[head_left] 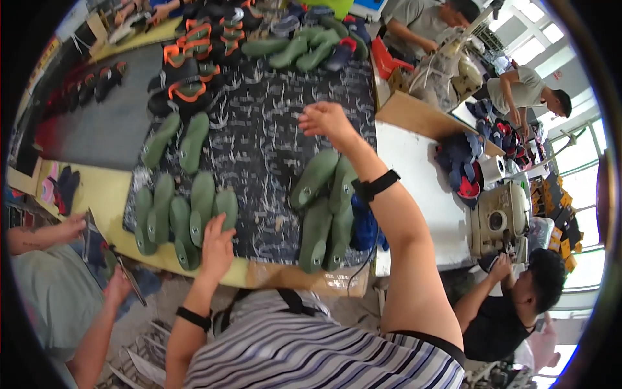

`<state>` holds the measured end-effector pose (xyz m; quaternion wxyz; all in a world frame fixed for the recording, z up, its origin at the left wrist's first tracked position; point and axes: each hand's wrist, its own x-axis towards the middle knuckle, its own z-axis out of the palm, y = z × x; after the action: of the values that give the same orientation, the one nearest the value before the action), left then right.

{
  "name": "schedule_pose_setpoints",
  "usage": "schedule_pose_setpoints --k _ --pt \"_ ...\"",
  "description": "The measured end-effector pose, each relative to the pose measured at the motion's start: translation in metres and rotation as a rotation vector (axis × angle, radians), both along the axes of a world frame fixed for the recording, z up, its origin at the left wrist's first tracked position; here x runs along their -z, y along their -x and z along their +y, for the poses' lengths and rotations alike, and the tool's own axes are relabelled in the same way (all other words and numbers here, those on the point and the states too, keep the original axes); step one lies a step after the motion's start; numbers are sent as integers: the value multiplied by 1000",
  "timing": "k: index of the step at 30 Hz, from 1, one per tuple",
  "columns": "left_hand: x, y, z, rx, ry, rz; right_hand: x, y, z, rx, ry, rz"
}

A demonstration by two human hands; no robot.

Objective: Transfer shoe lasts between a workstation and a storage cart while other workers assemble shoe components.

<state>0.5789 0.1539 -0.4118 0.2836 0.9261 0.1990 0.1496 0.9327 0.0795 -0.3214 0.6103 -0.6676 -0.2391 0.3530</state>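
My left hand [219, 249] is at the near edge of the table, fingers apart, its fingertips at the heel end of a green insole [225, 206]. Beside it several more green insoles [202, 198] lie in a row, with a pair [193, 142] farther off. My right hand [329, 123] is over the middle of the dark patterned table cover [259, 142], its fingers loosely bent and nothing seen in them. Below my right forearm lies a group of green insoles [316, 233], some overlapping.
Black shoes with orange trim [188, 91] and a pile of green insoles [304, 48] fill the far side. A sewing machine [499, 217] and a white worktop [421, 188] stand right. A person at the left holds scissors [133, 279]; other people work at the right.
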Motion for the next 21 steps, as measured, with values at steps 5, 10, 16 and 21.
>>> schedule_pose_setpoints --k 5,10,16,21 --pt "7 -3 3 -5 21 10 17 -18 -55 -60 374 -410" --pt "-15 -27 -21 21 -258 -40 69 -68 -118 -169 784 -995" --pt "-29 -93 -41 122 -61 -191 93 -38 -75 -266 834 -304" --pt "2 -152 -56 223 61 -165 118 -8 -45 -243 826 -456"
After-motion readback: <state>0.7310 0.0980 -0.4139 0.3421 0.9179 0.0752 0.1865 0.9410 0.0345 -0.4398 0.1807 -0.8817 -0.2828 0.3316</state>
